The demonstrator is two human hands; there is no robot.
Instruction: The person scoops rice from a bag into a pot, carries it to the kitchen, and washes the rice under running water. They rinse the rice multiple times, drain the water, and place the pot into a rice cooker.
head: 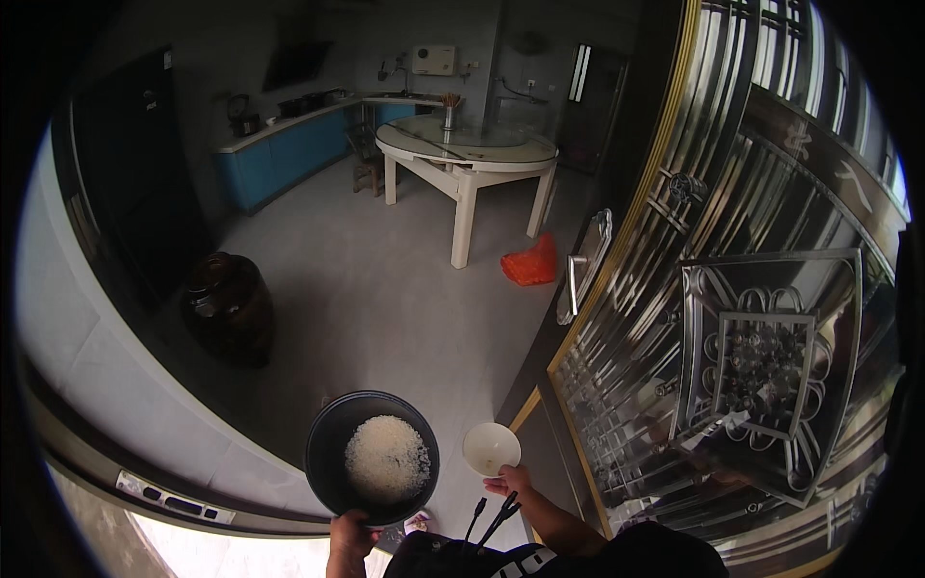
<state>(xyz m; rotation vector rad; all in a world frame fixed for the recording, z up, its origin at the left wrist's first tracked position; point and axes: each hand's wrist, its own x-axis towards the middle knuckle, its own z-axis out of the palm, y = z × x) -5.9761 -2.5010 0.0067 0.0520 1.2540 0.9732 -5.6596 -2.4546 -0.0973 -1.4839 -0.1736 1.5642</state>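
My left hand (pixel 354 536) grips the near rim of a round dark cooking pot (pixel 325 462) at the lower middle. A mound of uncooked white rice (pixel 388 459) lies inside it. To the right, my right hand (pixel 510 480) holds a white bowl (pixel 491 448) by its near edge. The bowl's inside faces up, and a small spot shows at its bottom. Pot and bowl are apart, both in front of my body.
An ornate metal door (pixel 636 311) with a lever handle (pixel 573 285) stands close on the right. A brown glazed jar (pixel 227 311) is at the left. Further in are a red plastic bag (pixel 531 261), a round table (pixel 466 155) and a blue kitchen counter (pixel 285 159).
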